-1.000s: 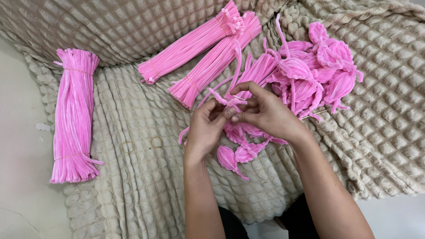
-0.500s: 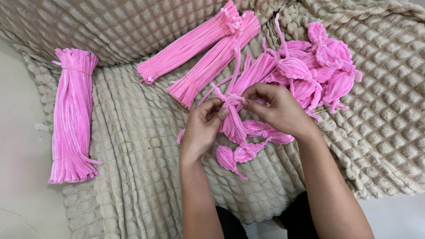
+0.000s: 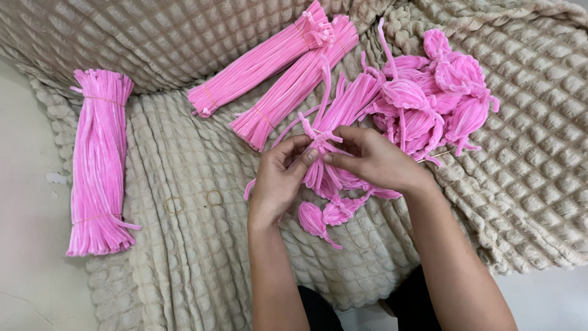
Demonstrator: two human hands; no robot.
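Note:
My left hand (image 3: 278, 181) and my right hand (image 3: 370, 159) meet over a beige quilted blanket (image 3: 184, 245). Both pinch the same cluster of pink pipe-cleaner petals (image 3: 324, 171), whose twisted stems poke up between my thumbs. Loose petal loops hang below the hands, and one finished petal (image 3: 313, 219) lies just under my left wrist. A pile of finished pink petals (image 3: 435, 98) sits just beyond my right hand.
Two tied bundles of straight pink pipe cleaners (image 3: 275, 67) lie diagonally at the top centre. A third bundle (image 3: 98, 159) lies at the left blanket edge. Two rubber bands (image 3: 214, 197) rest on the blanket left of my left hand. Pale floor (image 3: 24, 214) shows at the left.
Both hands have shifted slightly while working the petal cluster; the stems now stick up more between my thumbs. The bundles and the pile have not moved.

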